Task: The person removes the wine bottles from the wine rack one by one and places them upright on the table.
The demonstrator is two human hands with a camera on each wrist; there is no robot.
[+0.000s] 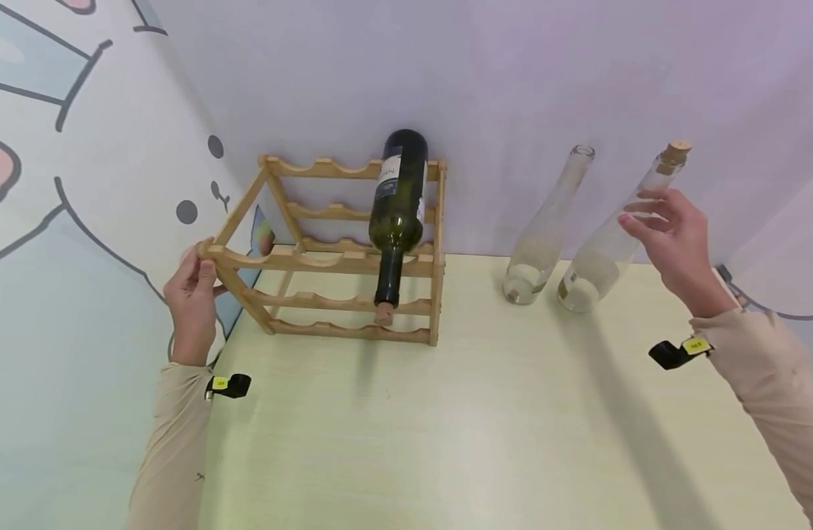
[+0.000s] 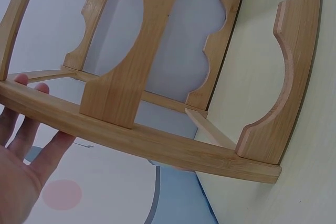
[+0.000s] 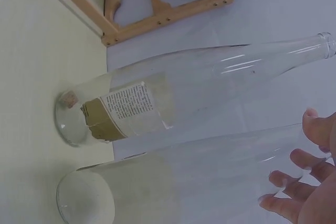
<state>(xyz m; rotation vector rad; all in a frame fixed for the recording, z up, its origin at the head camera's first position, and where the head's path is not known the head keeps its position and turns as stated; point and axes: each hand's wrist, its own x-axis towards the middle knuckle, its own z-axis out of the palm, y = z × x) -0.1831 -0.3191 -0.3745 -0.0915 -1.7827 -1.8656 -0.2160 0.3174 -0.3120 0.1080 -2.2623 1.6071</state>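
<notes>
A wooden wine rack [image 1: 353, 261] stands against the back wall. My left hand [image 1: 193, 298] holds its upper left front corner; in the left wrist view the fingertips [image 2: 41, 88] show past the side rail. A dark green wine bottle [image 1: 398, 195] lies on the rack's top tier, its corked neck toward me. To the right stand two clear glass bottles, an uncorked one [image 1: 541, 239] and one with a cork [image 1: 676, 152] in its mouth. Around the upper part of the corked bottle [image 1: 601, 261], my right hand [image 1: 677, 239] has its fingers loosely spread, the thumb apart from them.
The pale table [image 1: 485, 427] runs from the wall toward me. A cartoon-patterned wall covering [image 1: 115, 221] rises close beside the rack on the left. The lilac wall [image 1: 499, 96] is directly behind the bottles. In the right wrist view, the uncorked bottle has a torn label [image 3: 128, 100].
</notes>
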